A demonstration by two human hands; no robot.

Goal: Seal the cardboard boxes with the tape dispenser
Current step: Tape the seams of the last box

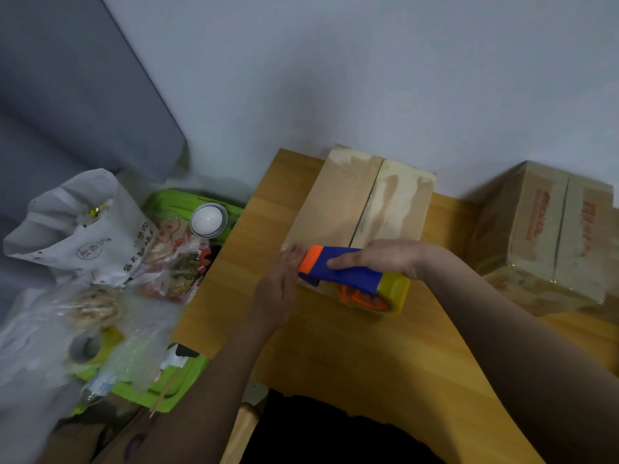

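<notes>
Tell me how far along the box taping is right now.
Done: nothing clearly; the box on the table shows a bare centre seam. In hand: the right hand grips the tape dispenser at that box's near edge, while the left hand rests flat beside it. Left: that seam; the second box looks shiny, possibly taped already.

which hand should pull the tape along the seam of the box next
Right. The right hand already grips the tape dispenser at the near end of the box, in line with its seam. The left hand lies flat at the box edge, better for steadying.
</notes>
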